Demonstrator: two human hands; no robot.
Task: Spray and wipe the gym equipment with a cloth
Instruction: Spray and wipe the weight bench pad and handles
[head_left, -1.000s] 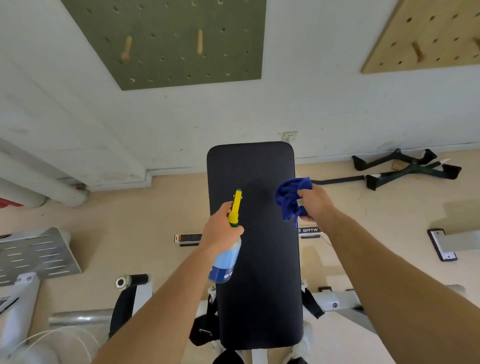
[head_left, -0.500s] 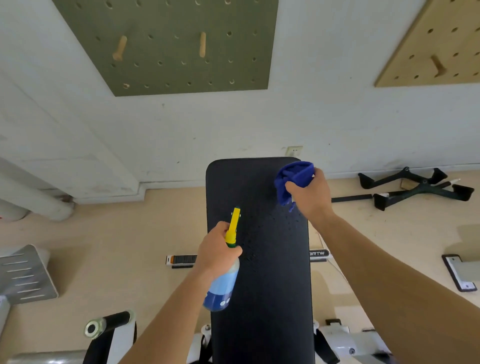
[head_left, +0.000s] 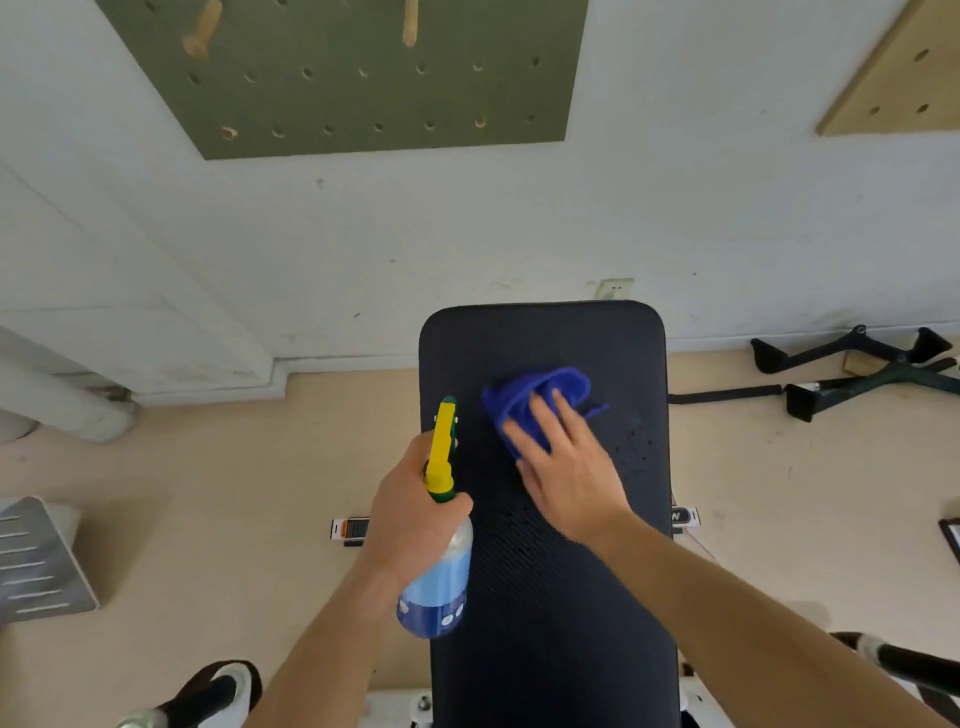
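Observation:
A black padded gym bench (head_left: 561, 597) runs from the bottom edge up toward the wall. My left hand (head_left: 410, 514) grips a spray bottle (head_left: 439, 582) with blue liquid and a yellow-green nozzle, held over the bench's left edge with the nozzle pointing away from me. My right hand (head_left: 561, 462) lies flat, fingers spread, pressing a crumpled blue cloth (head_left: 540, 397) onto the upper part of the pad. Small droplets (head_left: 639, 441) speckle the pad just right of the cloth.
Black cable handles and a bar (head_left: 857, 374) lie on the floor at the right by the wall. A grey metal plate (head_left: 41, 561) is at the left. A green pegboard (head_left: 353, 73) and a wooden pegboard (head_left: 904, 78) hang on the white wall.
My right hand brought the cloth from the bench's top right corner down onto the middle of the pad and flattened over it. The left hand keeps the bottle about where it was.

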